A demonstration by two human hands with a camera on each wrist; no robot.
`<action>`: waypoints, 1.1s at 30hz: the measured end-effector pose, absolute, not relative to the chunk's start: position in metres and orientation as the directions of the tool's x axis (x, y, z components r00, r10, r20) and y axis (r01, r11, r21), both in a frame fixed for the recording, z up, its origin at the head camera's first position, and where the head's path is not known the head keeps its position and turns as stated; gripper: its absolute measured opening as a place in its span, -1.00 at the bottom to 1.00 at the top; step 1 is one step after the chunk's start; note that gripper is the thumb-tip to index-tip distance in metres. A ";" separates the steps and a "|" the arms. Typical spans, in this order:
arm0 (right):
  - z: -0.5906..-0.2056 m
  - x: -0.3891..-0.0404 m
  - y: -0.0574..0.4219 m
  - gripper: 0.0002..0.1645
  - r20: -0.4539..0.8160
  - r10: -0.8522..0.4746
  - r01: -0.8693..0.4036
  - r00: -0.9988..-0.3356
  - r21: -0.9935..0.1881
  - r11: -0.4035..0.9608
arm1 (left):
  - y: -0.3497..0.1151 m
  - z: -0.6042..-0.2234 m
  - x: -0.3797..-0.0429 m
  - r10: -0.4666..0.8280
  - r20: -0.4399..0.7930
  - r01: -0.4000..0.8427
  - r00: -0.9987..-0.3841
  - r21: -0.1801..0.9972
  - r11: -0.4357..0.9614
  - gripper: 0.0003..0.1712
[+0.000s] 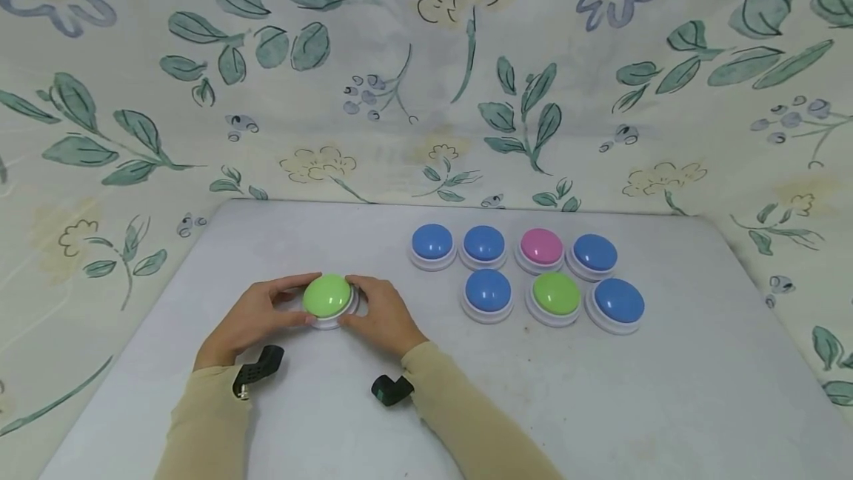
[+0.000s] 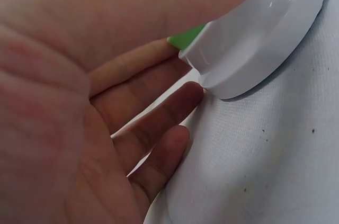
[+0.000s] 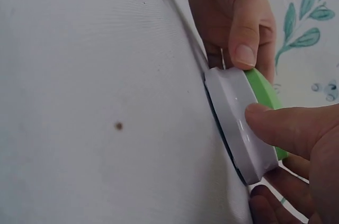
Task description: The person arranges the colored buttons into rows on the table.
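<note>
A push button with a green dome [image 1: 327, 295] and a white base [image 3: 241, 123] is on the left part of the white table [image 1: 320, 421]. My left hand [image 1: 258, 317] holds it from the left, thumb at the near side and index finger at the far side. From the right my right hand [image 1: 386, 315] grips the same button between thumb and fingers. In the right wrist view the right thumb [image 3: 280, 123] lies on the base and dome edge, with the left thumb [image 3: 244, 44] at the rim opposite. The left wrist view shows the lower fingers beside the base.
To the right stand more push buttons in two rows: several blue ones [image 1: 489, 292], a pink one [image 1: 542, 247] and another green one [image 1: 556, 294]. A floral cloth [image 1: 373, 80] hangs behind the table and along its sides. Black wrist cameras [image 1: 261, 369] sit on both sleeves.
</note>
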State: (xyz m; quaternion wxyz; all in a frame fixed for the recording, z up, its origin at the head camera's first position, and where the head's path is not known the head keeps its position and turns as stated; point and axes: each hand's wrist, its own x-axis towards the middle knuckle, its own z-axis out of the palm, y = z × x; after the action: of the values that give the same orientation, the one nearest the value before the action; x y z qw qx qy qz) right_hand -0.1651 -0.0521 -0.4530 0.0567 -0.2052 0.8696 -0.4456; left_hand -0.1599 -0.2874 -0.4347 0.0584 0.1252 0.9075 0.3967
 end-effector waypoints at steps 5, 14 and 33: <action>-0.455 -0.162 -0.056 -0.24 0.100 -0.393 -0.312 -0.914 -0.793 0.524 | -0.289 -0.436 -0.159 0.264 0.007 0.188 -0.965 0.721 0.667 -0.25; -0.455 -0.160 -0.057 -0.26 0.108 -0.361 -0.291 -0.926 -0.814 0.503 | -0.286 -0.436 -0.161 0.238 -0.008 0.161 -0.971 0.714 0.681 -0.25; -0.432 -0.169 -0.031 -0.26 0.078 -0.358 -0.265 -0.930 -0.819 0.510 | -0.263 -0.424 -0.165 0.231 0.012 0.155 -0.973 0.774 0.613 -0.24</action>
State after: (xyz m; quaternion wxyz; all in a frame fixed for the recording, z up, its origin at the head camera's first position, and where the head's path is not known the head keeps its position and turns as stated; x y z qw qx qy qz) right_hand -0.1691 -0.0306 -0.4319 0.0508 -0.1796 0.8673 -0.4615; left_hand -0.1647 -0.2630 -0.4237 0.0445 0.1075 0.8971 0.4263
